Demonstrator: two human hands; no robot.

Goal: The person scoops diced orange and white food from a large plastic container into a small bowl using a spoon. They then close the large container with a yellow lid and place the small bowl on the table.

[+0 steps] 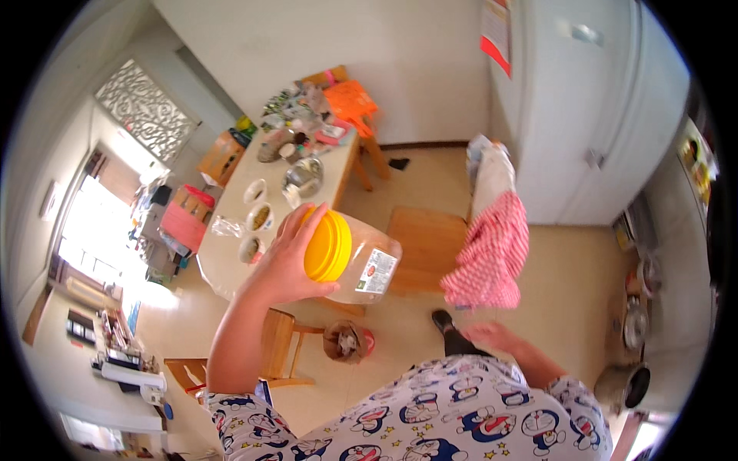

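My left hand (291,253) grips a clear plastic jar (357,242) around its yellow screw lid (328,246). The jar is tilted sideways, its base towards the right, and a printed label is on its wall; I make out no contents. Behind it stands a dining table (222,268) with small bowls, among them one of brownish food (259,217), and a metal bowl (304,176). Low beside my body hangs my right hand (490,336), blurred, with its fingers loosely extended and nothing visible in it.
A wooden chair (424,248) stands ahead, a red-and-white checked cloth (490,253) over its back. On the floor is a lined waste bin (344,343). Another chair (278,346) is at the left. A white refrigerator (571,127) and a pot (620,386) are on the right.
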